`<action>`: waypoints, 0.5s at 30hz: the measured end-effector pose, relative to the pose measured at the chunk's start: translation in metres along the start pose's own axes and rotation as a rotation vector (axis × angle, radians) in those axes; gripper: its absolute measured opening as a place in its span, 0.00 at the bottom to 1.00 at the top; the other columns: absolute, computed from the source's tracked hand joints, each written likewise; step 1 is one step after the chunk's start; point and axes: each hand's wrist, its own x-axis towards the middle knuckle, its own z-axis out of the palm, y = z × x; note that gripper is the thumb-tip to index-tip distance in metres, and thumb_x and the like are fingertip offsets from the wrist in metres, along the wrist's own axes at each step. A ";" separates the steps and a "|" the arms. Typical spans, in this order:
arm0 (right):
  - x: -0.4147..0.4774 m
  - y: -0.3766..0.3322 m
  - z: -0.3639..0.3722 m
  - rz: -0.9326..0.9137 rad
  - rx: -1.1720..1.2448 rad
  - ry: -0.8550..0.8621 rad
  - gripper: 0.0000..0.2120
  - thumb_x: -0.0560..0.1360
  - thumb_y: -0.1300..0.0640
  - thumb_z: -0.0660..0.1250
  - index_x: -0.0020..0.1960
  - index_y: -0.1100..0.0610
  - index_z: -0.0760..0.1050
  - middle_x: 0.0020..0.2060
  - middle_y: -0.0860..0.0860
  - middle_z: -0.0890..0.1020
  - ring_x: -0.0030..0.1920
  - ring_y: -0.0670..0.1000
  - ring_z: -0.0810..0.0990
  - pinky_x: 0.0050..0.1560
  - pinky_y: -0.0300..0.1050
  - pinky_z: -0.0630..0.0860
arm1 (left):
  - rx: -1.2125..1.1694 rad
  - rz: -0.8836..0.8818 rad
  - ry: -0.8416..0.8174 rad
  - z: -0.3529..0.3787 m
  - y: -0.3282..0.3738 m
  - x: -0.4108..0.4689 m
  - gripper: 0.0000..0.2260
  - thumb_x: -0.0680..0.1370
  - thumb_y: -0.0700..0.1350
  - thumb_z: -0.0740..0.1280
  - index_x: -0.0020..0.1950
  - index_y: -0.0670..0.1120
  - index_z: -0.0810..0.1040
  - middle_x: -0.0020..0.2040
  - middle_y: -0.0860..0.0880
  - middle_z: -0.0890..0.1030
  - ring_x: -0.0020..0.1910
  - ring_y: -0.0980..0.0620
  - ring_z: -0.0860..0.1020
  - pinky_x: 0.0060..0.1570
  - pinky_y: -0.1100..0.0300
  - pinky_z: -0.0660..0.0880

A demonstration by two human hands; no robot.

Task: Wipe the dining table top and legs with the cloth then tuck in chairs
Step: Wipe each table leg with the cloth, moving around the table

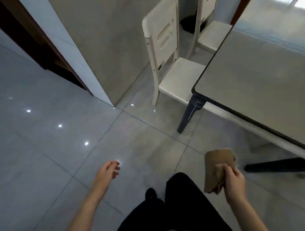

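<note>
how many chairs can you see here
2. One white chair stands by the table's near corner, its seat partly hidden by the top; a second chair stands just beyond it along the same side. Others may be out of view.

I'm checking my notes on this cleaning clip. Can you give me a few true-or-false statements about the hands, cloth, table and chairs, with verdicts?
1. The right hand holds the brown cloth. True.
2. The left hand also grips the cloth. False: it holds nothing, with its fingers relaxed over the floor.
3. The table leg at the near corner is dark. True.
4. The cloth lies on the table top. False: it is held over the floor, off the table.
5. The nearest chair is white. True.
</note>
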 end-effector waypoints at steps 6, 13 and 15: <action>0.047 -0.026 0.032 0.096 0.067 0.169 0.08 0.78 0.62 0.63 0.54 0.62 0.79 0.31 0.49 0.80 0.34 0.46 0.75 0.37 0.42 0.73 | 0.083 0.034 -0.135 0.035 0.059 0.070 0.11 0.81 0.38 0.58 0.43 0.44 0.77 0.40 0.43 0.79 0.34 0.49 0.76 0.36 0.59 0.70; 0.114 -0.110 0.102 0.119 0.102 0.081 0.08 0.79 0.63 0.62 0.49 0.63 0.79 0.36 0.56 0.77 0.36 0.53 0.74 0.35 0.45 0.70 | 0.179 -0.007 -0.175 0.054 0.126 0.143 0.10 0.81 0.39 0.58 0.45 0.43 0.78 0.42 0.41 0.80 0.36 0.46 0.77 0.39 0.58 0.71; 0.133 -0.140 0.122 0.114 0.105 0.042 0.08 0.79 0.61 0.62 0.50 0.62 0.79 0.38 0.56 0.79 0.39 0.53 0.75 0.38 0.46 0.71 | 0.202 0.009 -0.161 0.056 0.152 0.165 0.10 0.81 0.40 0.59 0.45 0.44 0.78 0.42 0.42 0.81 0.36 0.46 0.77 0.39 0.58 0.71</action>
